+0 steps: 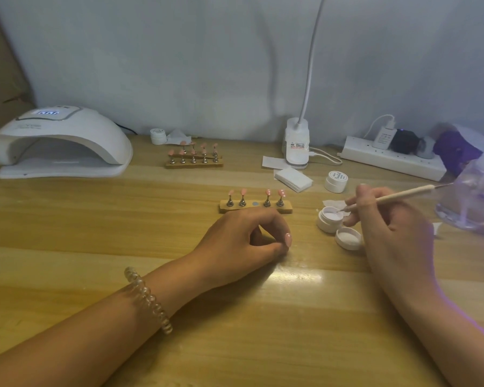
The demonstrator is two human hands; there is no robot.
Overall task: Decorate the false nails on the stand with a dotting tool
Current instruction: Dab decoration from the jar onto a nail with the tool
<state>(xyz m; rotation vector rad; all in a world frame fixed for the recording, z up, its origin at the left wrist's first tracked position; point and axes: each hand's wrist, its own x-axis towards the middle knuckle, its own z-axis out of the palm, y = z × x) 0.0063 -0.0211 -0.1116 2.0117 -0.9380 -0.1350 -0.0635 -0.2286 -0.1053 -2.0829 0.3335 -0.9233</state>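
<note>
Wood desk point(179, 275): R fingers point(355, 202) pinch dotting tool point(403, 194), tip left in jar point(326, 222); L fingers point(274, 219) pinch nail point(288, 239)

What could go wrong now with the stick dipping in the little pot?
1. The right hand dips the slim wooden dotting tool into the small open white jar; too much white stuff might drip on the wooden table.
2. The jar sits close to that hand and could get tipped.
3. The left hand seems to pinch a loose pink false nail, which could slip.

Wooden table point(67, 219), pale grey wall point(179, 51), white gooseneck lamp point(309, 65)
</note>
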